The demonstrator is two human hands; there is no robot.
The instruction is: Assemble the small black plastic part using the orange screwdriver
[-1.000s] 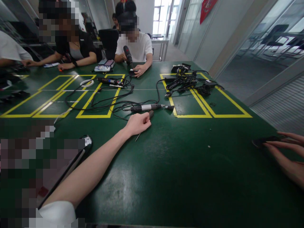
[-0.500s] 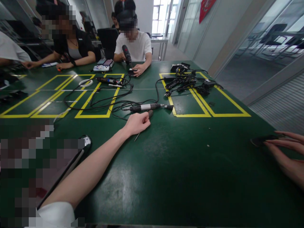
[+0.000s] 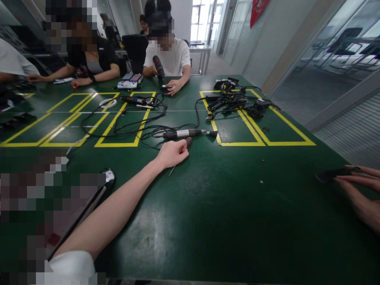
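Observation:
My left hand (image 3: 173, 153) is closed around a screwdriver. The screwdriver's dark handle (image 3: 189, 141) pokes out beyond the fingers, and its thin metal shaft shows below the palm. Just past that hand lies a black and silver electric screwdriver (image 3: 187, 133) with a cord. At the right edge, my right hand (image 3: 360, 198) pinches a dark, flat object (image 3: 328, 175) low over the green table. The kind of this object cannot be made out, and part of the hand is cut off by the frame.
Black cables and adapters (image 3: 234, 99) lie heaped within yellow tape at the back right. Another corded tool (image 3: 138, 101) lies at the back left. Across the table (image 3: 225, 213), a person in white (image 3: 181, 59) holds an electric screwdriver (image 3: 158, 68). A blurred-out device (image 3: 109, 178) lies left of my forearm.
The view has shifted very slightly. My left hand still grips the screwdriver in the same place, and my right hand stays on the dark object with hardly any movement.

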